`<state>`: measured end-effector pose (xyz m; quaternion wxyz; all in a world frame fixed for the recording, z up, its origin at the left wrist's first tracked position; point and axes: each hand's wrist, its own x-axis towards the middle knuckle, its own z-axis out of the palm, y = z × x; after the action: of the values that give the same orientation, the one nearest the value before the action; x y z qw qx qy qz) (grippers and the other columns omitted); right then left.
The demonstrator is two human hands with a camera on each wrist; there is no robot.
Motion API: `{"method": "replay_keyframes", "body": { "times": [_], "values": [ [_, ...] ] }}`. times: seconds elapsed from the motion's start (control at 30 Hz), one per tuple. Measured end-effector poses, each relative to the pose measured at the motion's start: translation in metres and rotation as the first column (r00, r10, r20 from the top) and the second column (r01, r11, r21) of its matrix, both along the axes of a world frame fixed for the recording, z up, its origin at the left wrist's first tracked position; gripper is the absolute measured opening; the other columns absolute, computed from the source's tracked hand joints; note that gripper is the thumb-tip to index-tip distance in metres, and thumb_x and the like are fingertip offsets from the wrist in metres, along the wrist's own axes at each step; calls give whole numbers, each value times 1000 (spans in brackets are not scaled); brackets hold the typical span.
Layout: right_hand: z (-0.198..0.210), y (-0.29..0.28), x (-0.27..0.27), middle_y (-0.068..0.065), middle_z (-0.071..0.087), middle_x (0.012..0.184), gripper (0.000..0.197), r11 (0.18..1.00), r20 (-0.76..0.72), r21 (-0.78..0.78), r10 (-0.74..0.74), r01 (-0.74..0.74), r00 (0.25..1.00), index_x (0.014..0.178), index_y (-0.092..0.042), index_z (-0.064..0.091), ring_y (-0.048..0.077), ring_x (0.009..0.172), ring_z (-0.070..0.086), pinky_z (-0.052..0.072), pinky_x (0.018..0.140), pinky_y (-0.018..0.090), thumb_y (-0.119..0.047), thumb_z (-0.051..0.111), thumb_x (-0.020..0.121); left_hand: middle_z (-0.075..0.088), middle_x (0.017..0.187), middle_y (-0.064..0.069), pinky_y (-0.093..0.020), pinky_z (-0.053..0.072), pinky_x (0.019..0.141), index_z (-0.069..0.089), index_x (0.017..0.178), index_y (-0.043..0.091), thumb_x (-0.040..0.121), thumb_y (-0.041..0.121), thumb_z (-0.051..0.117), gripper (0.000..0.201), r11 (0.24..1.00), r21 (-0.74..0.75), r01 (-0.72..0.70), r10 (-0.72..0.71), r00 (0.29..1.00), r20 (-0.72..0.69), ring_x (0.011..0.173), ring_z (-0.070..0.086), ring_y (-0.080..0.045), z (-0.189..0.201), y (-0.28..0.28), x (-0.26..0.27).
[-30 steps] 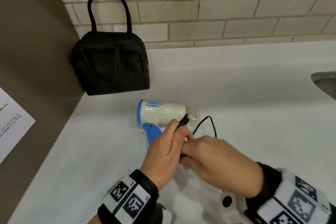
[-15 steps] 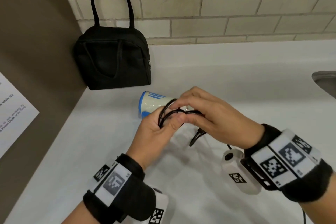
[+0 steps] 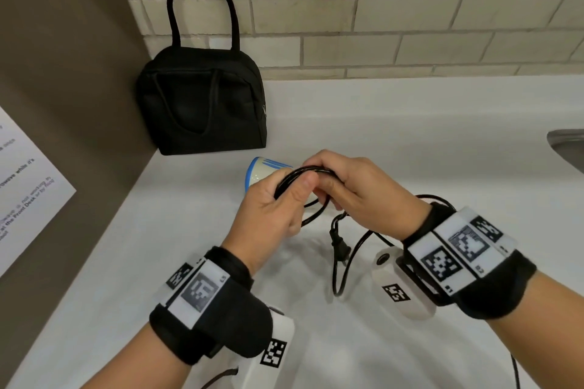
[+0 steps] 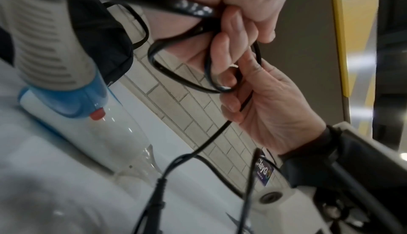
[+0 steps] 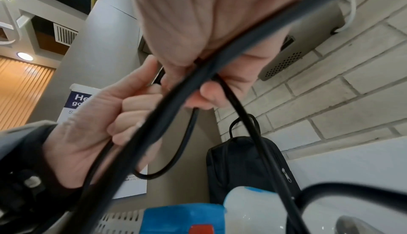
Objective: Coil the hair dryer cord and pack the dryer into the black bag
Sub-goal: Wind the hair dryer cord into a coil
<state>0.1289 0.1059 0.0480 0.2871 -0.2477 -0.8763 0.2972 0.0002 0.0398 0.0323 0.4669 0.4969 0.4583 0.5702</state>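
**Both hands bunch the dryer cord above the desk**

The left hand (image 3: 271,208) and the right hand (image 3: 357,189) meet over the middle of the white desk (image 3: 410,142), both working the black cord (image 3: 303,172). The left grip is curled round several gathered loops, thumb pressed over the top of the bundle. The right grip pinches the same loops from the right side, fingers bent over them and touching the left fingers. From the left wrist view, the loops pass between the right hand's fingers (image 4: 229,34).

Below the hands, a slack length of cord hangs down to the desk, and the plug (image 3: 339,245) dangles near the right wrist, its prongs pointing down and right.

The hair dryer (image 3: 262,169), white with blue trim, lies on the desk just beyond the hands, mostly hidden by them; only its blue-rimmed rear end shows at the left. Its blue handle (image 5: 180,218) and a red switch (image 4: 98,113) appear in the wrist views.

The black bag (image 3: 202,104) stands upright at the far left, against the brick wall (image 3: 410,9) and the brown side panel (image 3: 63,73), one handle raised. Whether its zip is open I cannot tell. A printed paper notice (image 3: 25,186) is fixed to the panel, and a metal sink rim (image 3: 565,142) shows at the far right.
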Motion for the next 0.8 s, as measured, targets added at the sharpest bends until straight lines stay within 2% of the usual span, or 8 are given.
{"method": "replay_keyframes", "body": {
  "times": [0.13,0.27,0.33,0.4,0.47,0.6,0.7,0.8],
  "values": [
    [-4,0,-7,-11,44,55,27,995,-27,66,-78,80,997,100,-11,53,12,58,49,41,56,21,-25,33,87,25,34,12,-15,21,34,52,74,8,67,45,50,37,999,-41,2,2,996,90,32,20,-3,4,3,4],
    [-5,-1,-10,-11,43,54,32,991,-60,84,-100,105,993,110,-11,54,8,56,49,39,55,15,-23,35,88,25,34,12,-15,16,36,49,62,16,68,48,46,33,999,-45,-22,26,995,94,32,18,-3,6,5,4],
    [-6,0,-7,-13,46,56,29,995,-95,28,-93,96,991,114,-13,54,5,56,51,38,55,10,-21,41,89,25,34,12,-16,14,36,51,62,18,68,48,45,31,999,-44,-31,35,995,93,32,17,-3,6,4,3],
    [-10,2,-3,-15,51,62,27,995,-100,-71,-77,70,992,116,-15,52,0,53,53,39,56,7,-18,47,90,23,34,10,-19,12,37,50,49,26,69,48,44,31,999,-40,-35,40,991,127,32,16,-3,8,4,1],
    [-17,3,1,-14,55,65,22,981,-77,-191,-48,33,996,110,-22,53,2,50,52,42,55,11,-19,49,89,23,33,11,-20,10,38,40,39,25,71,48,43,40,998,-41,-40,47,981,186,31,15,-3,11,4,-4],
    [-26,-3,12,-10,62,55,19,893,-180,-445,-11,-71,984,94,-33,57,2,50,53,45,56,15,-16,56,84,21,34,10,-20,8,37,26,45,23,72,48,43,41,995,-66,-75,92,947,307,29,13,-3,18,5,-12],
    [-24,-6,12,-10,54,48,29,878,-249,-468,-16,-106,969,101,-37,53,5,47,48,43,53,18,-23,57,76,20,33,10,-20,6,37,23,46,23,83,45,38,46,992,-93,-84,114,912,393,27,13,-2,20,6,-12],
    [-23,-5,6,-15,48,46,22,922,-295,-380,-53,-66,954,102,-37,50,2,45,39,36,47,17,-26,44,84,21,32,10,-20,6,37,23,45,23,89,44,34,49,992,-93,-83,114,901,419,27,14,-2,22,8,-10]
  ]
}}
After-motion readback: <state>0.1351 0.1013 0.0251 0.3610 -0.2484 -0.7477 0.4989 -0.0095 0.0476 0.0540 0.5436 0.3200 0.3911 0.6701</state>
